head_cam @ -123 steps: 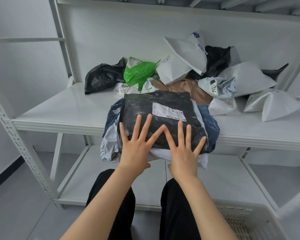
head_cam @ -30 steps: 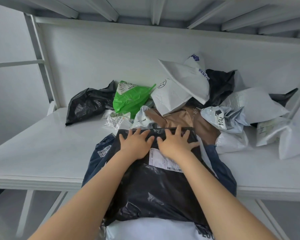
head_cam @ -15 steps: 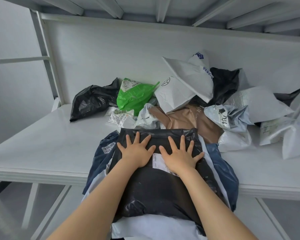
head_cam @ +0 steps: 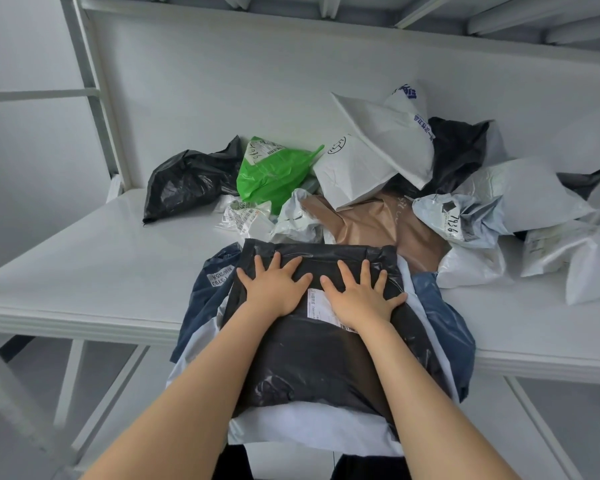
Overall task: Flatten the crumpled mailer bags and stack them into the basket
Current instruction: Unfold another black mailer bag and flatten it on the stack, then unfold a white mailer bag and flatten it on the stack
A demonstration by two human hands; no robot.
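Note:
A black mailer bag (head_cam: pixel 326 358) with a white shipping label lies flat on top of a stack of flattened bags at the shelf's front edge. Under it show a dark blue bag (head_cam: pixel 444 327) and a white bag (head_cam: pixel 312 431), both hanging over the edge. My left hand (head_cam: pixel 274 285) and my right hand (head_cam: pixel 361 296) press side by side on the black bag's upper half, fingers spread and straight. The basket is out of view.
Crumpled bags pile up behind the stack: a black one (head_cam: pixel 187 181), a green one (head_cam: pixel 274 171), white ones (head_cam: pixel 385 140), a brown one (head_cam: pixel 378 223) and a pale blue one (head_cam: pixel 465 220). The white shelf (head_cam: pixel 84 265) has a back wall and left upright.
Over the last second both hands have slid back toward me from the black bag's far edge, still pressing flat on it. Four seconds ago they pressed on its near end.

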